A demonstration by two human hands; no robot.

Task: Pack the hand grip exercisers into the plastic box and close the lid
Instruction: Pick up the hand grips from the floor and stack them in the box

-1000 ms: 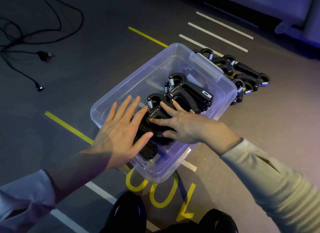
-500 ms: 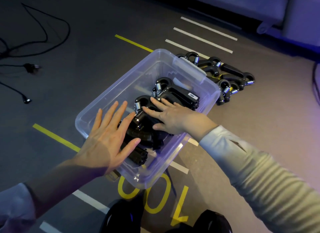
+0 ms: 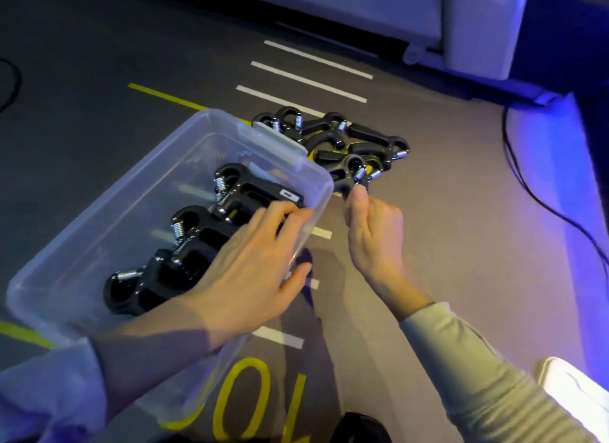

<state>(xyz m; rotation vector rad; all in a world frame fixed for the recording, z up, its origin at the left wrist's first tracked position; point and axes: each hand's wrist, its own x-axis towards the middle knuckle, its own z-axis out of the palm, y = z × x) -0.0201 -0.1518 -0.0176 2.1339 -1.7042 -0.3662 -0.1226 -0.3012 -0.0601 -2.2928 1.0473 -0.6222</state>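
With packed exercisers (image 3: pixel 197 238) in the plastic box (image 3: pixel 99 231), the left hand (image 3: pixel 250 271) rests flat, fingers extended, on them, probably steadying the box, while the right hand (image 3: pixel 372 231), fingers curled, pinches the nearest loose exerciser (image 3: pixel 346 175) just beyond the box's far corner.

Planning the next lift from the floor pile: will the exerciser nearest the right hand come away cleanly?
Probably not cleanly: the floor pile looks interlocked, so neighbours may drag. The nearest exerciser looks rigid and fairly heavy for its size, given thick handles and a steel spring. The right hand seems to pinch only its end, so it may swing.
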